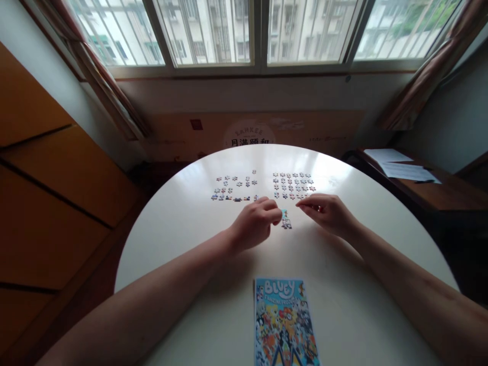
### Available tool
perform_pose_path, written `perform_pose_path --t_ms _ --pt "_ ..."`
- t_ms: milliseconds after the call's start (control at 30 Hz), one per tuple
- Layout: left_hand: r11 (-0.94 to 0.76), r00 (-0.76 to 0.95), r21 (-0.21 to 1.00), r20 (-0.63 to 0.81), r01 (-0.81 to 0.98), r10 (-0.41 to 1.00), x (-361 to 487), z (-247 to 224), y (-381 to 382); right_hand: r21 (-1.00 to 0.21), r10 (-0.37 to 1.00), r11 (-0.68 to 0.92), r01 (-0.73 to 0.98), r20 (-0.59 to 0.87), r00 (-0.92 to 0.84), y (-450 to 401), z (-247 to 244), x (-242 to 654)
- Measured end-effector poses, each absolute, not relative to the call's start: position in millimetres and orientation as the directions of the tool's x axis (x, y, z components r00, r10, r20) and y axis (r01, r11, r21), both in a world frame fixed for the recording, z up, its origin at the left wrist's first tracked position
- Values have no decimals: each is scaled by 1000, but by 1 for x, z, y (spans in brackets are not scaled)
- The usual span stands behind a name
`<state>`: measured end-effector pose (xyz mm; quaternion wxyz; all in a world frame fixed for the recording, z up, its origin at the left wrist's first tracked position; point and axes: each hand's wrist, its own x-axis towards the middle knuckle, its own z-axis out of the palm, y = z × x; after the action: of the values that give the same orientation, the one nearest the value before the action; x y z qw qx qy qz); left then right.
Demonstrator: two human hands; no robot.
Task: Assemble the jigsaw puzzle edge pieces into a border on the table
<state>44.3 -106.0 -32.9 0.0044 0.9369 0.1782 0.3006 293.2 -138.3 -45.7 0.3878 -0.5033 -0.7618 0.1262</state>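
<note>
White and glossy, the round table [163, 259] carries a small joined jigsaw section [286, 222], taken as the reference point for all positions below. The section lies flat, its long axis appearing to run away from the person, and part of it may be masked by the fingers.

Left hand [256, 222]: immediately left of the section, the nearer of the two. Fingers curled inward, thumb side toward the section, tips at its left edge; contact appears likely. Whether a piece is gripped cannot be told.

Right hand [327, 212]: right of the section, and apart from it. Thumb and forefinger are drawn nearly together, tips directed left and resting slightly beyond the section's level. Any piece between them cannot be made out.

Loose pieces: a scattered group [239, 184] lies beyond the section and to its left; a more orderly group in rows [290, 188] lies beyond it and slightly right, its near row just past the right fingers.

A printed sheet lettered "BLUEY" [285, 325] lies on the person's side of the section, well apart. White papers [409, 172] rest on brown furniture [453, 195] far to its right.
</note>
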Motion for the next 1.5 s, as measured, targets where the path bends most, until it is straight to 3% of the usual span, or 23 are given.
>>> perform_pose_path --t_ms 233,567,833,1133,1500 --pt "-969 826 58 511 241 236 44 -25 -120 -579 845 476 662 511 -159 -142 -47 285" --pt "-951 879 232 385 203 281 32 -19 -121 -590 841 475 653 523 -139 -141 -56 287" --pt "-976 922 69 322 206 217 26 -13 -115 -543 816 514 664 548 -184 -136 -59 295" --pt "-970 951 89 198 224 238 26 -16 -108 -525 800 528 668 571 -183 -134 -60 301" --pt "-953 892 -13 356 301 277 26 -32 -99 -592 831 464 658 548 -93 -138 -61 297"
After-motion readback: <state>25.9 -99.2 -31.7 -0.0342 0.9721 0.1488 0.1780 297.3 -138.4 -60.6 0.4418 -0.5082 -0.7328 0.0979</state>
